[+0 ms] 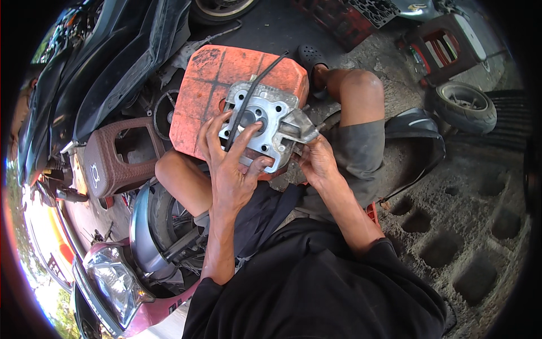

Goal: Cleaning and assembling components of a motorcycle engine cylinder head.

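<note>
A grey metal engine cylinder head (272, 116) is held above the orange-red stool, its flat face with bolt holes and a round chamber turned up. Spread over that face is my left hand (231, 164), one fingertip at the chamber and the thumb along the near edge. My right hand (317, 164) grips the head's right side beside a protruding metal piece (298, 125), with some fingers hidden beneath. A thin black rod (251, 93) lies slantwise across the head's left part, its lower end between my left fingers; whether they pinch it I cannot tell.
The worn orange-red stool (197, 85) stands between my knees. At left are a brown stool (121, 152), dark motorcycle body panels (121, 68) and a motorcycle headlight (116, 285). A wheel (466, 107), another stool (446, 48) and a red crate (339, 22) stand at right and far.
</note>
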Demonstrator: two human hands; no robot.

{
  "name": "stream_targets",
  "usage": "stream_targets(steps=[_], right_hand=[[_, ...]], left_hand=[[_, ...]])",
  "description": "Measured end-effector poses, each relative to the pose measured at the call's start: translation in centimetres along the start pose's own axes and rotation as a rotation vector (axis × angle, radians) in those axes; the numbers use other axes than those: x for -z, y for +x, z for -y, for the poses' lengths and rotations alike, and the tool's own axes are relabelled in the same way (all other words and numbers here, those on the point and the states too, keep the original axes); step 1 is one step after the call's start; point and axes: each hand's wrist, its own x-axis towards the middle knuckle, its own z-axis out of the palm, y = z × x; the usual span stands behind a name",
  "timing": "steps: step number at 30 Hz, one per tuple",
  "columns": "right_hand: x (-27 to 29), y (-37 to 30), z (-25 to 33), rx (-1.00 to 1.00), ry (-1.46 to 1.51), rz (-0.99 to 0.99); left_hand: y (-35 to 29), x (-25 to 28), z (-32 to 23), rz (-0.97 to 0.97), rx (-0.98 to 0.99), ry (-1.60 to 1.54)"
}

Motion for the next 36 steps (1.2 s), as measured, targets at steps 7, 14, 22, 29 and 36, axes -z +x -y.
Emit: stream_targets(steps=[7, 14, 22, 29, 36], right_hand=[[2.1, 0.8, 2.3, 0.071, 0.100, 0.126], [-1.8, 2.6, 8.3, 0.408, -0.132, 0.113], [-4.0, 4.2, 14.2, 1.045, -0.659, -0.043], [-2.6, 4.0, 10.8, 0.983, -1.454, 0.046], [-5.3, 7.9, 8.2, 0.667, -0.949, 0.293]], left_hand=[[0.1, 0.2, -0.2, 0.018, 0.014, 0.005], [0.4, 1.0, -0.5, 0.035, 0.020, 0.028], [0.6, 0.8, -0.3, 0.066, 0.039, 0.006], [0.6, 0.8, -0.1, 0.039, 0.031, -0.011], [0.7, 0.6, -0.1, 0.047, 0.049, -0.041]])
